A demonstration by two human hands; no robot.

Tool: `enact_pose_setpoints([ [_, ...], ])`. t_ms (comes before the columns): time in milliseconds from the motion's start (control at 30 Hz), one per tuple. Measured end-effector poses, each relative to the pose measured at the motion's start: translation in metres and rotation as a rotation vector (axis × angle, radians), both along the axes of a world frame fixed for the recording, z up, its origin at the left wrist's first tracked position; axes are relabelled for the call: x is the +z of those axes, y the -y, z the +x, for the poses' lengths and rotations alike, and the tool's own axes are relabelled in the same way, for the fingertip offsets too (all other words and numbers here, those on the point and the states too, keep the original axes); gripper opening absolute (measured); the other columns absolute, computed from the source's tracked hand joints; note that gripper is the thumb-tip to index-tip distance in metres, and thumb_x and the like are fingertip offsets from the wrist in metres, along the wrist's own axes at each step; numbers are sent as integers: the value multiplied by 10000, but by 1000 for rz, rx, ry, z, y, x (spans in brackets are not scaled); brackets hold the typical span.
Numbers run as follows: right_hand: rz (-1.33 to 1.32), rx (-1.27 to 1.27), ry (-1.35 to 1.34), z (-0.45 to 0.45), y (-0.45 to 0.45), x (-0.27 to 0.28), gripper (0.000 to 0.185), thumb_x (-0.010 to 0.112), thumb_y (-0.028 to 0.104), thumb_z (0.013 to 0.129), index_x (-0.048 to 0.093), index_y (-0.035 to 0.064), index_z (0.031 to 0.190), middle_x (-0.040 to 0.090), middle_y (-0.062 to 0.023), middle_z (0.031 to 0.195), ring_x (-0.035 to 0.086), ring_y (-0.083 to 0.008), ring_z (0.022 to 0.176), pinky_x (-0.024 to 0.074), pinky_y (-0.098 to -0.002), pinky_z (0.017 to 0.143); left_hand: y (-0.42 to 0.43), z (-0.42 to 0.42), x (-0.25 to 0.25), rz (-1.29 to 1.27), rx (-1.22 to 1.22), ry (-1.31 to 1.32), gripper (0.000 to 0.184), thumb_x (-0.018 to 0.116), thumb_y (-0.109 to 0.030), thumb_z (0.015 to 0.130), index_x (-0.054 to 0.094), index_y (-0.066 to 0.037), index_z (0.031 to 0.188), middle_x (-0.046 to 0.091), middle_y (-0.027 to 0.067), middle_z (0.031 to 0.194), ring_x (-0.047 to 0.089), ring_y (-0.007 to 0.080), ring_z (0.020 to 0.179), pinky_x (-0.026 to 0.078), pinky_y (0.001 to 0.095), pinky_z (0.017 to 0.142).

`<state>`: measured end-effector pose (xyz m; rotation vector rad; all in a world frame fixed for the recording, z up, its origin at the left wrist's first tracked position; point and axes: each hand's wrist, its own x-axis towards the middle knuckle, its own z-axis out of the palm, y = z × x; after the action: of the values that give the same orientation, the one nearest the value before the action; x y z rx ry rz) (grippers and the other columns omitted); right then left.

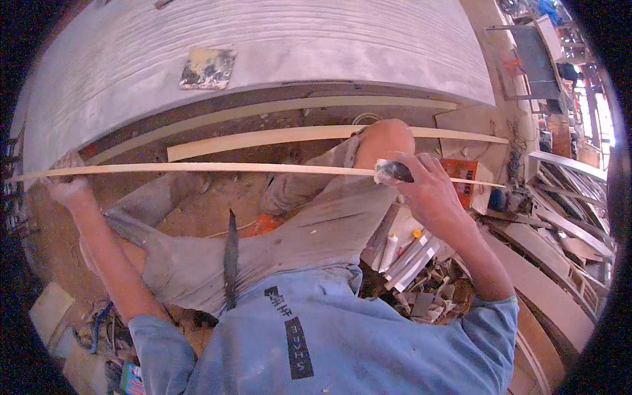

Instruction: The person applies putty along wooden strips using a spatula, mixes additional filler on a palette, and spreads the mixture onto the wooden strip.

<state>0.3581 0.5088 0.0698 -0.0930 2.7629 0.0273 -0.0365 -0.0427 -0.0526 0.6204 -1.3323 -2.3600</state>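
A long thin wooden strip [230, 168] crosses the view above my lap. Near its left end, my left hand [68, 181] has its fingers wrapped round the strip. My right hand [421, 181] is closed on a dark block with a whitish edge [395, 171], which touches the strip right of its middle. Beyond the strip lie two more pale strips, a nearer one [263, 138] passing behind my bare knee and a farther one [296, 104].
A large whitish ridged board [289, 49] fills the top, with a stained square piece [208, 68] on it. White tubes [390, 252] and scraps lie right of my lap. An orange box [459, 181] and stacked boards [546, 283] stand at the right.
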Motion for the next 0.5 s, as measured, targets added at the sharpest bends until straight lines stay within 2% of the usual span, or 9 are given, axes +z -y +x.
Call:
enact_pose_setpoints([
  [67, 53, -23, 20, 5, -4, 6, 432, 608, 108, 807, 696, 236, 1210, 547, -132, 1260, 536, -340, 1156, 461, -469, 989, 12, -8, -6, 88, 3, -6, 695, 380, -582, 985, 517, 96, 1053, 550, 309, 1139, 508, 483, 1158, 385, 610, 1077],
  [167, -17, -182, -60, 9, -8, 12, 421, 643, 3, 786, 717, 164, 1167, 583, -115, 1226, 561, -319, 1117, 462, -425, 989, 43, -23, -20, 55, 29, -35, 661, 410, -553, 984, 524, 82, 1124, 549, 316, 1157, 507, 495, 1168, 391, 621, 1068],
  [200, -203, -338, -161, 13, -11, 6, 400, 625, 3, 811, 711, 145, 1175, 596, -125, 1223, 568, -323, 1139, 451, -429, 1005, 50, -21, -25, 55, 33, -36, 661, 410, -553, 984, 524, 82, 1124, 549, 316, 1157, 507, 495, 1168, 391, 621, 1068],
  [233, -390, -498, -262, 17, -12, 0, 380, 607, 3, 837, 705, 126, 1183, 610, -135, 1220, 575, -327, 1161, 439, -434, 1021, 55, -15, -29, -92, 54, -41, 646, 424, -540, 979, 519, 79, 1135, 549, 309, 1162, 515, 488, 1160, 391, 624, 1069],
  [267, -386, -506, -271, 16, -7, -5, 380, 607, 3, 837, 705, 126, 1183, 610, -135, 1220, 575, -327, 1161, 439, -434, 1021, 57, -9, -31, -235, 67, -53, 633, 438, -528, 975, 515, 77, 1147, 549, 302, 1167, 523, 482, 1153, 391, 628, 1069],
  [333, -599, -500, -453, 1, 17, -16, 400, 573, 23, 880, 646, 105, 1265, 612, -155, 1264, 570, -320, 1204, 422, -428, 1045, 43, -6, -37, -493, 70, -95, 610, 466, -503, 967, 505, 71, 1169, 550, 287, 1177, 539, 469, 1138, 391, 636, 1070],
  [400, -627, -320, -458, -24, 33, -27, 416, 571, 142, 935, 550, 115, 1350, 582, -164, 1330, 546, -347, 1222, 425, -442, 1057, 52, -15, -41, -242, 1, -64, 613, 490, -483, 961, 480, 84, 1194, 545, 286, 1190, 553, 464, 1127, 402, 642, 1061],
  [433, -702, -252, -553, -40, 43, -39, 448, 557, 170, 950, 489, 88, 1385, 581, -162, 1324, 573, -350, 1187, 466, -435, 1006, 74, -23, -39, 124, -69, -1, 628, 499, -476, 961, 459, 100, 1208, 539, 291, 1198, 558, 465, 1123, 414, 644, 1052],
  [500, -830, -369, -430, -67, 61, -50, 482, 557, 170, 940, 464, 39, 1395, 595, -229, 1278, 555, -380, 1212, 434, -441, 1031, 69, -24, -37, 11, -2, -45, 682, 490, -484, 963, 424, 136, 1240, 522, 318, 1227, 530, 481, 1174, 416, 642, 1055],
])
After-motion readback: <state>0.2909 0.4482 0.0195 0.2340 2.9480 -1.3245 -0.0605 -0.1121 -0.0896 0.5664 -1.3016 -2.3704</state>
